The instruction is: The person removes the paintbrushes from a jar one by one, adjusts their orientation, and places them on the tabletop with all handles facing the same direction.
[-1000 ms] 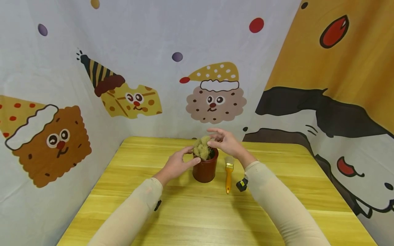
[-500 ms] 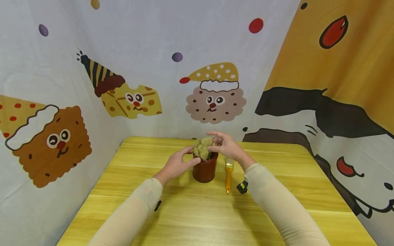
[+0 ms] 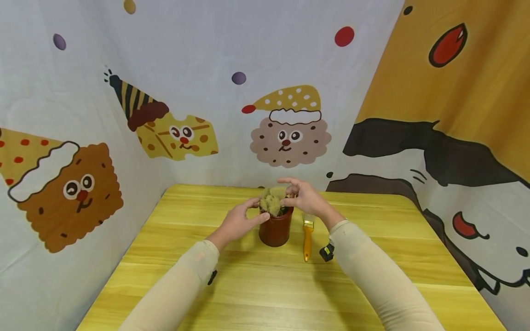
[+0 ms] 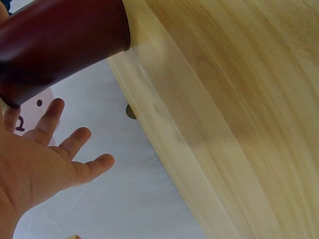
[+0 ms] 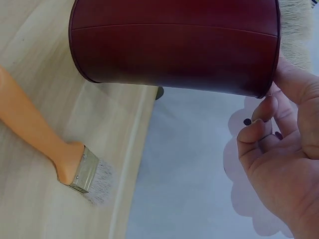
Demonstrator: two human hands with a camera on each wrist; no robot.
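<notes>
A dark red cylindrical pot (image 3: 274, 232) stands upright on the table. A tan, bristly fibrous clump (image 3: 270, 201) fills its mouth and rises above the rim. My left hand (image 3: 238, 221) rests at the pot's left side, thumb at the front rim and index finger against the clump. Its other fingers (image 4: 83, 167) spread out loosely in the left wrist view. From the right, my right hand (image 3: 308, 198) pinches the clump between thumb and index finger. Its remaining fingers (image 5: 251, 139) curl beside the rim in the right wrist view.
Just right of the pot lies a paintbrush (image 3: 307, 241) with an orange handle, bristles toward the back. The wooden table (image 3: 265, 289) ends at a cartoon-printed cloth (image 3: 198, 92) behind. A small black device (image 3: 327, 252) shows by the right sleeve.
My right hand has come down slightly, and the clump's upper right part sits lower in the pot. The left hand, pot and paintbrush stay in place.
</notes>
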